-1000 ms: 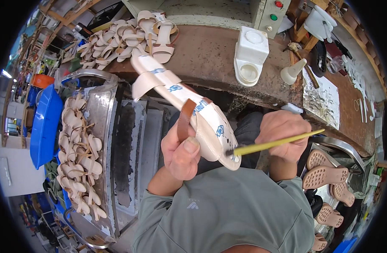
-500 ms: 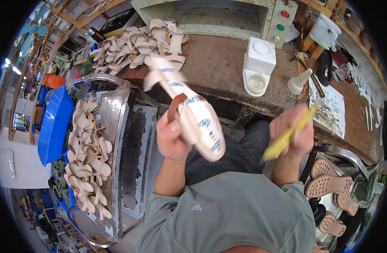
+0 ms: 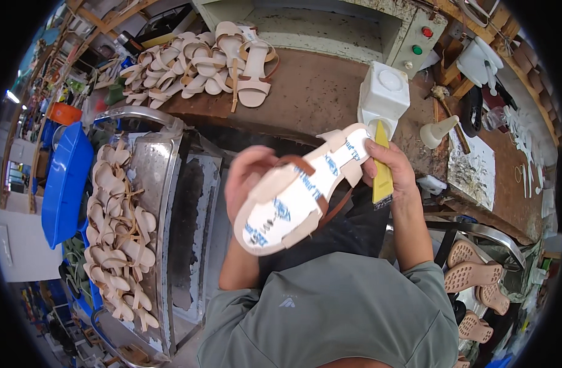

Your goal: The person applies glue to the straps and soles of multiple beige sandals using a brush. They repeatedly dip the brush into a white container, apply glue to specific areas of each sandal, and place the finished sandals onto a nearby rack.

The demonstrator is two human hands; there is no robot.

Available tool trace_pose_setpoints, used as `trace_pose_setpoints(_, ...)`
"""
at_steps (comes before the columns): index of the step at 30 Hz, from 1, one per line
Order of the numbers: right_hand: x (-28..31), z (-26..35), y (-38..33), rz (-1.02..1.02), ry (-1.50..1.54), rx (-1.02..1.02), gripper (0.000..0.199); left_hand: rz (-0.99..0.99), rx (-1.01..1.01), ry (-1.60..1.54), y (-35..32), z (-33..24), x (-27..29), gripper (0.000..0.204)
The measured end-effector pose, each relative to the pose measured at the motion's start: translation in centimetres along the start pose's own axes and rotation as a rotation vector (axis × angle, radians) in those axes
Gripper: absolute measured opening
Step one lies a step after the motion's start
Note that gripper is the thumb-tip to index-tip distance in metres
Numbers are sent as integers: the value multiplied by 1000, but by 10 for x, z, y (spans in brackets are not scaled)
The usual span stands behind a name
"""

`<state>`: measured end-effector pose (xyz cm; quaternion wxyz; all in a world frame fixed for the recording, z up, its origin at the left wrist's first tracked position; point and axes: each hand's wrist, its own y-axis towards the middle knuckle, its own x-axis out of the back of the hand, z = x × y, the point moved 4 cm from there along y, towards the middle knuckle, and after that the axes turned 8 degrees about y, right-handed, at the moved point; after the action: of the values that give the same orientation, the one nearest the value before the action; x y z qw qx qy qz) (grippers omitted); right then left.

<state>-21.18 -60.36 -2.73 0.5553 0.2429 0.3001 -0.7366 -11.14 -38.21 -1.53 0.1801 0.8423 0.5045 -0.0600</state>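
Observation:
A beige sandal sole with straps (image 3: 302,184), its white underside showing blue print, slants in front of my lap, toe end at lower left. My right hand (image 3: 392,168) is closed on a flat yellow tool (image 3: 382,175) with a dark lower end, perhaps a brush, and its thumb also pinches the sandal's heel end. My left hand (image 3: 247,175), blurred, is beside the sandal's forefoot near the brown strap, fingers curved and apart; whether it touches the sandal is hard to tell. Behind the tool's upper end stands a white pot dispenser (image 3: 384,95).
Beige sandals (image 3: 189,64) lie heaped on the brown bench (image 3: 318,80). More sandals (image 3: 118,239) cover a metal cart at left, beside a blue tub (image 3: 66,190). A white cone-shaped bottle (image 3: 439,132) stands on the right bench. Beige soles (image 3: 474,276) rest at lower right.
The sandal has turned so its heel end points right, where my right hand now pinches it. My right hand and the yellow tool moved left; my left hand has loosened from the strap.

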Motion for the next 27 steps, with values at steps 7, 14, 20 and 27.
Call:
trace_pose_setpoints(7,9,-10,-9,-229,32,-18,23,253,-660,792,-40,-27,-13,36)
trace_pose_setpoints(14,54,30,-46,-403,-186,336,39,198,-712,787,-37,-35,-26,32)
trace_pose_setpoints(20,-67,37,-72,320,-644,857,21,285,-713,849,-49,-31,-51,30)
trace_pose_setpoints(27,-95,22,-98,586,-1005,1319,12,366,-611,789,-52,-35,-58,34)
